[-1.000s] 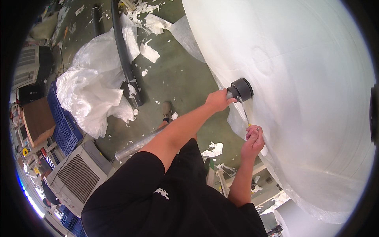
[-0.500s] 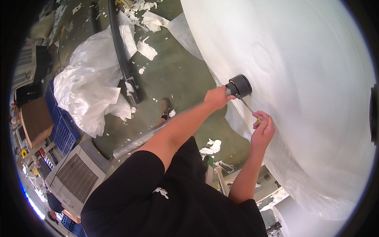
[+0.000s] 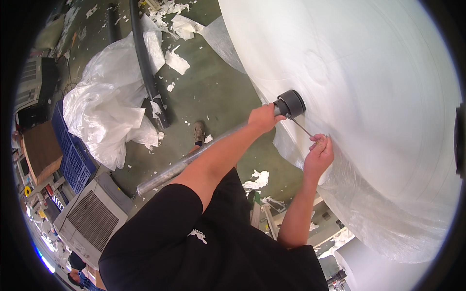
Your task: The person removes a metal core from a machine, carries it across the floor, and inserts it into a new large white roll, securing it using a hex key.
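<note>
— Green workshop floor (image 3: 213, 92), littered with white scraps; what at the centre?

— Left hand (image 3: 264, 118) clenched around dark grey cylindrical tool (image 3: 290, 104), head pressed against side of huge white roll (image 3: 369, 111). Arm stretched out from lower edge, black sleeve at shoulder.

— And the other?

— Right hand (image 3: 319, 155) just below, fingers pinched on thin metal rod (image 3: 303, 128), slanting up toward tool's head. Knuckles touching roll's wrapped face, near loose clear film at lower edge.

— Beyond the hands?

— Long clear tube (image 3: 184, 165) lying on floor beneath left forearm, running toward lower left. Brown shoe (image 3: 198, 132) planted beside it. Small crumpled white scrap (image 3: 258, 179) on floor between arms.

— Further out?

— Heap of white plastic sheeting (image 3: 109, 114) at left, black pipe (image 3: 145, 72) running across its right edge toward top. Blue crate (image 3: 72, 155) at heap's left side, grey ventilated machine housing (image 3: 92, 218) below crate. Brown box (image 3: 41, 150) at far left. More torn white pieces (image 3: 177, 60) scattered near top of floor. Second white roll (image 3: 369, 269) partly seen at bottom right corner.
</note>
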A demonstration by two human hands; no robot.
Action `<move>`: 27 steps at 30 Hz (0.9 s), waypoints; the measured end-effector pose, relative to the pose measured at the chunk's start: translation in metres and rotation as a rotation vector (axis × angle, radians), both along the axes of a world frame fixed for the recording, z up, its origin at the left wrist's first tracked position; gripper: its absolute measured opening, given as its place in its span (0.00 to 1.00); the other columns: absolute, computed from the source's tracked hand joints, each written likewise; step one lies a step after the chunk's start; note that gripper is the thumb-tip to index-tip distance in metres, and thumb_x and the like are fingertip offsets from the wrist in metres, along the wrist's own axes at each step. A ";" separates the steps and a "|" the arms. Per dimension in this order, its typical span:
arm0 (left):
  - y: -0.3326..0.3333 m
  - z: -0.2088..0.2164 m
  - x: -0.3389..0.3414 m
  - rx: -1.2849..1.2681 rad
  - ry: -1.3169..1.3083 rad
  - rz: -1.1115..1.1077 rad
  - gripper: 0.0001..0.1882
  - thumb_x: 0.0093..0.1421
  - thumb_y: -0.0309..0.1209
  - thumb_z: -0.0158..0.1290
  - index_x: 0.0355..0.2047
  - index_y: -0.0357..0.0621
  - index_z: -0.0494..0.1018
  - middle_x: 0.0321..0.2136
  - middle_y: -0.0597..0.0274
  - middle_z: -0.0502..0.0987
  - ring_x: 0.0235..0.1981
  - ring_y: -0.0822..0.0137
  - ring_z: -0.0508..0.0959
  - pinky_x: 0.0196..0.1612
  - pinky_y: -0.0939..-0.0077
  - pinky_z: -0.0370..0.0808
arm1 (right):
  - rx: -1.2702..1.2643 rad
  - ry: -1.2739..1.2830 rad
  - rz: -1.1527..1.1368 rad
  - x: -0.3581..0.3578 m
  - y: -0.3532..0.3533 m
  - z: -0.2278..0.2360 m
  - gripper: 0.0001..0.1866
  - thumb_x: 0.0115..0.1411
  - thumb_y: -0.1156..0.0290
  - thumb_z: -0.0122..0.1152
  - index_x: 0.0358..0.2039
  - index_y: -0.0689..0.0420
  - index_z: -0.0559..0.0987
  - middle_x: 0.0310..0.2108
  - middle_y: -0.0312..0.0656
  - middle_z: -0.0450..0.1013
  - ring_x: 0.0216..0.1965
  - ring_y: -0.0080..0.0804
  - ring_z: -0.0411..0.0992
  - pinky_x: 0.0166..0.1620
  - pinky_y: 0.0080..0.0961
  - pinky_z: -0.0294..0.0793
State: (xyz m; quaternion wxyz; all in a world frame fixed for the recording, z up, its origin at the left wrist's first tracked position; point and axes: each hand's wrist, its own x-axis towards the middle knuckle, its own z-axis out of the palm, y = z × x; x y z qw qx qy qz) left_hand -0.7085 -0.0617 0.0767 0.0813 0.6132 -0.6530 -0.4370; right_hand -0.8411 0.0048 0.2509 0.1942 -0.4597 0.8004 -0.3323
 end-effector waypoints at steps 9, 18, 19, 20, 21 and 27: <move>0.003 0.001 -0.002 -0.014 -0.014 0.017 0.35 0.55 0.62 0.53 0.43 0.39 0.70 0.39 0.49 0.77 0.41 0.49 0.79 0.42 0.55 0.75 | -0.198 -0.759 -0.848 -0.017 -0.024 -0.005 0.15 0.65 0.62 0.46 0.38 0.60 0.76 0.22 0.34 0.65 0.18 0.21 0.58 0.25 0.22 0.64; 0.001 0.001 -0.001 -0.010 -0.017 0.005 0.36 0.55 0.63 0.52 0.44 0.39 0.70 0.39 0.50 0.77 0.42 0.49 0.79 0.42 0.56 0.76 | -0.380 -1.307 -0.650 -0.045 0.018 -0.014 0.12 0.65 0.74 0.51 0.49 0.60 0.72 0.34 0.38 0.74 0.30 0.23 0.73 0.44 0.25 0.79; 0.000 0.002 -0.001 -0.013 -0.018 -0.002 0.36 0.55 0.63 0.52 0.44 0.39 0.70 0.40 0.50 0.77 0.42 0.49 0.79 0.42 0.56 0.76 | -0.365 -1.240 -0.569 -0.043 0.022 -0.015 0.11 0.65 0.75 0.52 0.48 0.60 0.72 0.36 0.40 0.74 0.31 0.24 0.74 0.46 0.27 0.79; 0.000 0.002 -0.001 -0.016 -0.018 -0.006 0.36 0.55 0.63 0.52 0.44 0.39 0.70 0.40 0.50 0.77 0.42 0.49 0.79 0.42 0.56 0.76 | -0.335 -1.199 -0.523 -0.042 0.025 -0.016 0.11 0.65 0.75 0.53 0.47 0.61 0.72 0.38 0.42 0.75 0.32 0.25 0.75 0.48 0.29 0.79; -0.001 0.003 0.000 -0.010 -0.017 -0.012 0.37 0.55 0.63 0.52 0.45 0.39 0.70 0.40 0.50 0.77 0.43 0.49 0.79 0.42 0.56 0.76 | -0.316 -1.097 -0.441 -0.043 0.027 -0.015 0.10 0.64 0.76 0.54 0.45 0.61 0.73 0.38 0.42 0.75 0.33 0.26 0.75 0.47 0.28 0.80; 0.000 0.004 0.000 -0.002 -0.025 -0.013 0.37 0.56 0.64 0.51 0.45 0.39 0.70 0.41 0.52 0.77 0.44 0.50 0.78 0.44 0.57 0.75 | -0.034 -0.031 0.108 -0.077 0.039 -0.007 0.04 0.58 0.75 0.62 0.28 0.61 0.78 0.30 0.39 0.75 0.29 0.26 0.73 0.33 0.20 0.76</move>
